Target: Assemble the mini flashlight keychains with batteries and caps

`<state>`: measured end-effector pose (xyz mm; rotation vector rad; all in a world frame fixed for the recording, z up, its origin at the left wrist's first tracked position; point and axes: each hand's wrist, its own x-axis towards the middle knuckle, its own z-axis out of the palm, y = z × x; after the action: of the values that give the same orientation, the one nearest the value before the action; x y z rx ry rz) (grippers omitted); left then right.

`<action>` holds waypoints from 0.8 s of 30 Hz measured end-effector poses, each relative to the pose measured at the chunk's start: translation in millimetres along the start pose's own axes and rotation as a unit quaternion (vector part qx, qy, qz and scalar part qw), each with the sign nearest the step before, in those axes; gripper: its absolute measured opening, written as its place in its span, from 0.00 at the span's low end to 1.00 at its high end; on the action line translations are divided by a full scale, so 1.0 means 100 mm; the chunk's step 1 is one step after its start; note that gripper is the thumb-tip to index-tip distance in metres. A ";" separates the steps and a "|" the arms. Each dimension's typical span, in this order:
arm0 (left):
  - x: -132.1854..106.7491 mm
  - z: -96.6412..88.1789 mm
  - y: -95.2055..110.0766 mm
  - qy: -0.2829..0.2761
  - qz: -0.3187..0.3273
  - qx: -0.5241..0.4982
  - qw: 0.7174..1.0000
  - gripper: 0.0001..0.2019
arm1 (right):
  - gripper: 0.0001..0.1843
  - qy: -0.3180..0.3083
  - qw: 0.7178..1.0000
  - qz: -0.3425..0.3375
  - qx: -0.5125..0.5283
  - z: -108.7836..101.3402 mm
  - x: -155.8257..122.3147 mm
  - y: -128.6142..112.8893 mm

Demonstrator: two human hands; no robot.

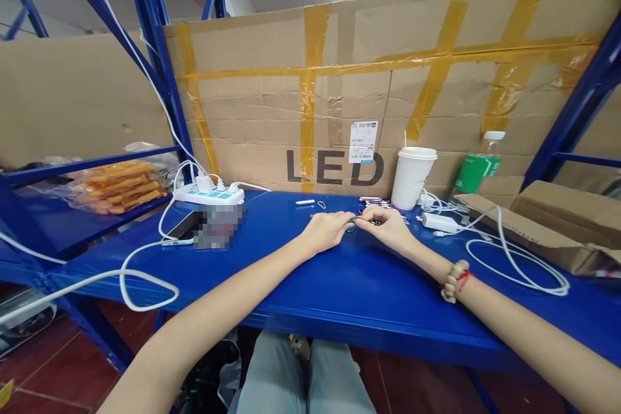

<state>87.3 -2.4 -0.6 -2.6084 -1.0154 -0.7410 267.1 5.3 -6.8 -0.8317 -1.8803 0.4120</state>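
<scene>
Over the middle of the blue table (291, 284), my two hands meet at the fingertips. My left hand (328, 231) is closed, its fingers pinching a small green carabiner (351, 227) that shows only in part. From the other side, my right hand (383, 225) pinches at the same green piece with thumb and forefinger. What else may sit between the fingertips is too small to tell. Just beyond my left hand lie a silver tube (305, 202) and a small silver carabiner (321, 205). Behind my right hand is a pile of slim, shiny coloured tubes (371, 199), partly hidden.
A white lidded cup (413, 178) with a straw and a green-labelled bottle (478, 165) stand at the back right. White cables and an adapter (440, 222) lie before an open cardboard box (548, 226). Left are a power strip (208, 194) and a phone (184, 228). Cardboard (252, 116) walls the back.
</scene>
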 end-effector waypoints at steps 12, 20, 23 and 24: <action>0.04 -0.04 -0.01 -0.031 -0.042 0.012 0.999 0.14 | 0.24 -0.016 0.989 0.132 0.064 0.01 0.04 -0.11; 0.05 -0.06 0.01 -0.030 -0.045 0.018 0.998 0.13 | 0.21 0.010 0.990 0.128 0.065 -0.01 0.04 -0.13; 0.05 -0.06 0.01 -0.026 -0.046 0.014 0.998 0.13 | 0.20 0.004 0.988 0.136 0.076 -0.02 0.04 -0.15; 0.05 -0.06 0.01 -0.025 -0.047 0.012 0.999 0.13 | 0.20 0.001 0.987 0.139 0.084 -0.02 0.03 -0.15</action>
<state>88.8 -3.2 7.3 -2.5857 -1.1601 -0.6828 262.9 -3.0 5.3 -0.9816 -1.7045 0.7318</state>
